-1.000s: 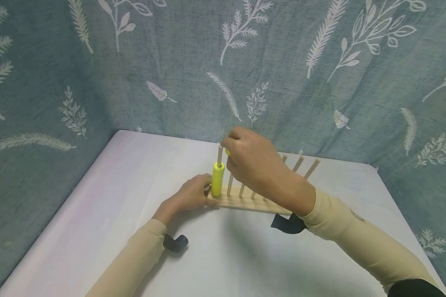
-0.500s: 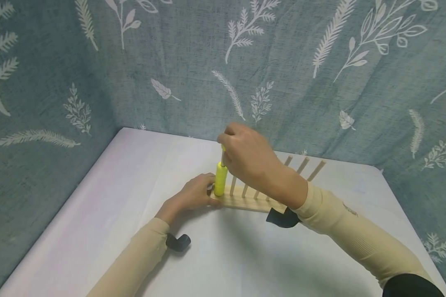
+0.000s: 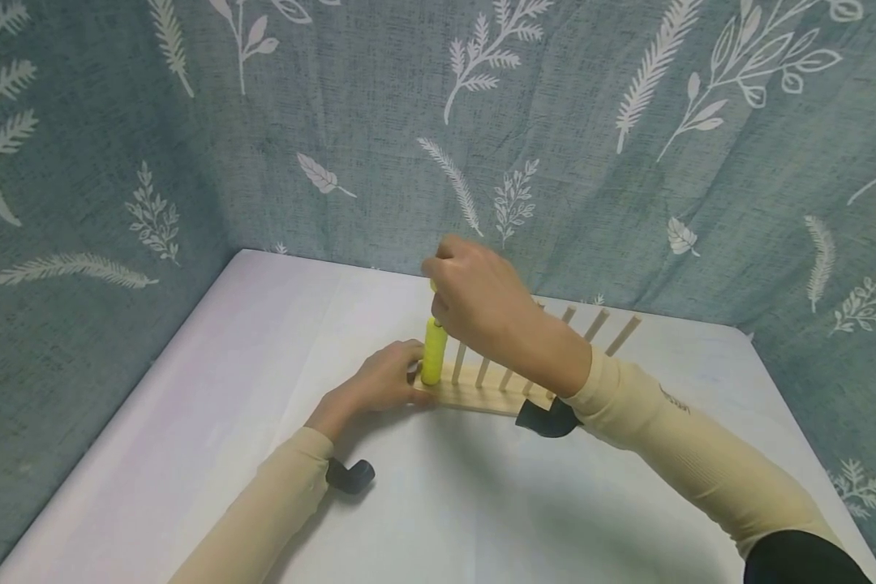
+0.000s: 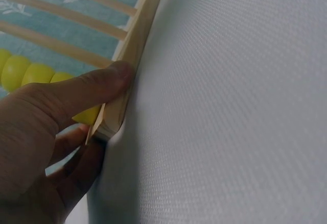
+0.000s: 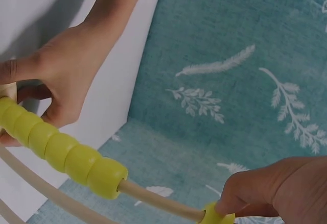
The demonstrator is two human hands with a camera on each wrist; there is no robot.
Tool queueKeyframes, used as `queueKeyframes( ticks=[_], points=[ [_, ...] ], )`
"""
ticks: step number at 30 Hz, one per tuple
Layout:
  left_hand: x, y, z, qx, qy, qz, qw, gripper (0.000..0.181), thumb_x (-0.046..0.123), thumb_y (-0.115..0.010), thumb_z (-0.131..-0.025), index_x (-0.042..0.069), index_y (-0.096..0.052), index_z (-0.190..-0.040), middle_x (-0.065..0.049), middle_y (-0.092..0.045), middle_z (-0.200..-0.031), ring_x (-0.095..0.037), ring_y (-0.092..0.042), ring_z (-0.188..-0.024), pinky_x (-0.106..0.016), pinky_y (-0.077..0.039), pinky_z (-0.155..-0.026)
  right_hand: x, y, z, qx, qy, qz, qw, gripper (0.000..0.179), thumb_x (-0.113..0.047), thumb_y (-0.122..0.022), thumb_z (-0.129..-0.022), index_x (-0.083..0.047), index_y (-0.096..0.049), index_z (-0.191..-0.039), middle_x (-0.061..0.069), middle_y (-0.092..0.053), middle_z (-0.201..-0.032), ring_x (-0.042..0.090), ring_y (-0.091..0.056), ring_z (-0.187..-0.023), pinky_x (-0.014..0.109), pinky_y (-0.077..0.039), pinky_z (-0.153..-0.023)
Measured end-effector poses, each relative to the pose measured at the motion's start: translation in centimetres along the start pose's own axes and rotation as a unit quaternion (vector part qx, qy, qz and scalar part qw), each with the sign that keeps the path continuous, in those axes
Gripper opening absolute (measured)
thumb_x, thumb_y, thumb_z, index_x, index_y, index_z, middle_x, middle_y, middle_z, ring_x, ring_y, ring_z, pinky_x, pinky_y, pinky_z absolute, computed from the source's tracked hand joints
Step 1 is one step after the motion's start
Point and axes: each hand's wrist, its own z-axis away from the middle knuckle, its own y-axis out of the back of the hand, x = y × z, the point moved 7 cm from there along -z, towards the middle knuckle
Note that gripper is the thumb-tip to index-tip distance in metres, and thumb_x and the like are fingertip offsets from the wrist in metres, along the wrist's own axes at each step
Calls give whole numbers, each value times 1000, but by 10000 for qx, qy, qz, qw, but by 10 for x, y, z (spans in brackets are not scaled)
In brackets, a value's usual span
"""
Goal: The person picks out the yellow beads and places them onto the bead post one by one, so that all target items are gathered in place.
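A wooden base (image 3: 474, 397) with a row of upright pegs stands on the table. Its leftmost peg (image 5: 158, 199) carries a stack of yellow beads (image 3: 434, 354), several deep, and bare wood shows above them. My left hand (image 3: 385, 380) grips the left end of the base; the left wrist view shows the thumb along its front edge and fingers behind. Over the top of that same peg, my right hand (image 3: 482, 292) pinches one more yellow bead (image 5: 215, 215) between thumb and fingers. In the right wrist view, the peg's upper end meets this bead, which the fingers partly hide.
The other pegs (image 3: 613, 332) hold no beads where they show; my right hand and forearm cover some of them. A white table (image 3: 321, 316) lies under everything. Blue-green leaf-patterned cloth (image 3: 380, 211) rises behind the table and along its sides.
My right hand has moved left with the bead, from beside the leftmost peg to its top. The left hand keeps its grip on the base. The head view has shifted slightly.
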Motion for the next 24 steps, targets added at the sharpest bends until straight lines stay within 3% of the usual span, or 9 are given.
queueKeyframes(
  ticks=[8, 15, 24],
  points=[
    [2, 0, -1, -40, -11, 40, 10000, 46, 30, -93, -67, 20, -68, -105, 8, -63, -108, -16, -57, -102, -39, -46, -96, 3, -1, 3, -130, -123, -88, 9998, 25, 10, -56, -81, 0, -71, -97, 9, -59, -89, 22, -55, -72, 31, -47, -58],
    [2, 1, -1, -32, 90, 115, 9999, 47, 30, -93, -67, 21, -68, -105, 8, -64, -109, -16, -57, -101, -39, -46, -95, 3, 4, 9, 139, 19, -138, 9998, 20, 8, -56, -81, 0, -70, -92, 9, -60, -87, 22, -56, -72, 32, -48, -59],
    [1, 1, 0, 13, 77, 7, 10000, 49, 33, -93, -66, 18, -66, -105, 7, -62, -102, -17, -54, -93, -39, -46, -89, 15, 14, 20, 484, -13, 229, 9986, 21, -8, -65, -87, 0, -71, -106, 10, -66, -100, 27, -62, -87, 37, -53, -66]
  ],
)
